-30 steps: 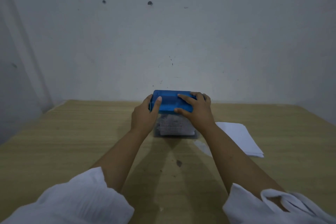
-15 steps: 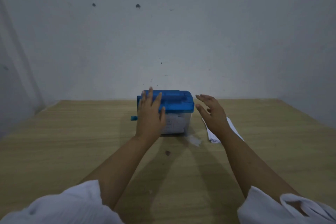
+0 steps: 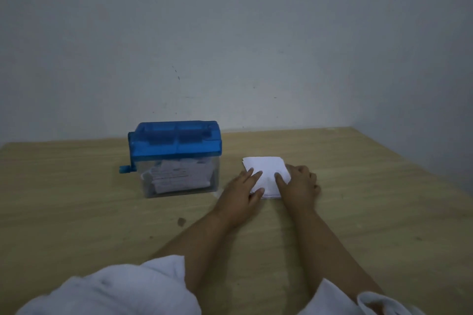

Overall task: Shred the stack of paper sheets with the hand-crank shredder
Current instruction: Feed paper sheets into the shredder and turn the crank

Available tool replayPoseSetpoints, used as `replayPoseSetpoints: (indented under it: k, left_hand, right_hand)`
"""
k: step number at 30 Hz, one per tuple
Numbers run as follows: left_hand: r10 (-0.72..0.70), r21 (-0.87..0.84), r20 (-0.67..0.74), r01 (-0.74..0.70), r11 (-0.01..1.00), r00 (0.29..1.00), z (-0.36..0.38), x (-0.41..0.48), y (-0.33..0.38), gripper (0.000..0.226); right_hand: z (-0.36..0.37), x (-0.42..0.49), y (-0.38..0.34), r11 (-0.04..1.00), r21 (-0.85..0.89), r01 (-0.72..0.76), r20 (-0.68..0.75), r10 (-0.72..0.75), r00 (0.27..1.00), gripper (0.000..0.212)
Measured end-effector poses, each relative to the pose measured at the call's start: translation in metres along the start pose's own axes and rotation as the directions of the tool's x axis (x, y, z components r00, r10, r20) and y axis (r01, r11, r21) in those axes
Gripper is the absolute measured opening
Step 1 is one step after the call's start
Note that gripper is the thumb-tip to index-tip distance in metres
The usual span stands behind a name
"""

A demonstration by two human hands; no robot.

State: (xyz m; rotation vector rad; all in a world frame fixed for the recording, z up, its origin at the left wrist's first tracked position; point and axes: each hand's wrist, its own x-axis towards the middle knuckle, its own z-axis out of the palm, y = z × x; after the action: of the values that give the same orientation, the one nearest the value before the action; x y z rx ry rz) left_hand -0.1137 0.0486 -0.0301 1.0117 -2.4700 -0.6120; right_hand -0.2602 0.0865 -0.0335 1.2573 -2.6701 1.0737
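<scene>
Down on the bench [image 3: 358,212], the left grip [image 3: 242,190] lies flat, straight fingers resting on the stack of paper sheets [image 3: 266,169]. The right grip [image 3: 298,184] has its thumb on top and fingers curled at the stack's right edge; whether it pinches a sheet I cannot tell. Left of both grips, apart, stands the hand-crank shredder [image 3: 176,158].

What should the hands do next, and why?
Probably lift the top sheet off the paper stack and bring it to the shredder beside it. The left hand and right hand rest on the stack, and no sheet stands in the shredder's top.
</scene>
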Motion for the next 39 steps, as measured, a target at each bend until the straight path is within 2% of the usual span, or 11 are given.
replayPoseSetpoints:
  k: [2,5,9,13,15,23,27,30,34,37,39]
  left_hand:
    - [-0.029,0.1,0.076,0.021,0.995,0.997,0.005,0.005,-0.001,0.054]
    - [-0.033,0.157,0.119,0.014,0.988,0.992,0.007,0.008,-0.001,0.053]
    - [-0.041,0.175,0.135,0.017,0.984,0.99,0.005,0.008,0.001,0.052]
    - [-0.046,0.199,0.146,0.016,0.98,0.988,0.006,0.008,0.003,0.052]
    - [-0.049,0.202,0.147,0.018,0.979,0.988,0.006,0.007,0.003,0.051]
    - [-0.053,0.219,0.153,0.018,0.976,0.987,0.007,0.006,0.004,0.052]
    - [-0.069,0.198,0.148,0.038,0.979,0.987,0.008,0.005,0.005,0.054]
    - [-0.084,0.074,0.019,0.083,0.994,0.996,0.007,0.004,0.006,0.061]
    - [-0.037,-0.178,-0.292,-0.017,0.984,0.956,0.001,-0.004,0.009,0.05]
    - [-0.08,-0.357,-0.41,-0.079,0.931,0.909,-0.02,-0.01,0.023,0.034]
    - [-0.12,-0.448,-0.439,-0.102,0.888,0.89,-0.043,-0.012,0.034,0.032]
  right_hand:
    - [0.001,0.003,0.0,0.985,-0.131,-0.115,0.012,0.118,0.993,0.059]
    - [0.004,0.01,0.001,0.975,-0.168,-0.146,0.032,0.154,0.988,0.059]
    - [0.005,0.018,0.004,0.985,0.013,-0.17,0.021,0.17,0.985,0.042]
    - [0.004,0.022,0.009,0.955,0.257,-0.149,-0.078,0.174,0.982,0.02]
    - [0.002,0.022,0.01,0.935,0.314,-0.166,-0.11,0.209,0.972,0.012]
    - [0.003,0.022,0.009,0.981,0.088,-0.174,-0.154,0.186,0.97,0.022]
    - [0.007,0.022,0.01,0.987,0.129,-0.096,-0.186,0.119,0.975,0.024]
    - [0.002,0.018,0.008,0.918,0.397,0.015,-0.263,0.098,0.96,0.02]
    - [-0.015,0.008,-0.006,0.704,0.71,0.007,-0.227,0.219,0.949,0.016]
    - [-0.029,0.002,-0.027,0.585,0.811,-0.003,-0.175,0.248,0.953,0.025]
    - [-0.038,-0.003,-0.043,0.515,0.857,0.001,-0.142,0.235,0.962,0.025]
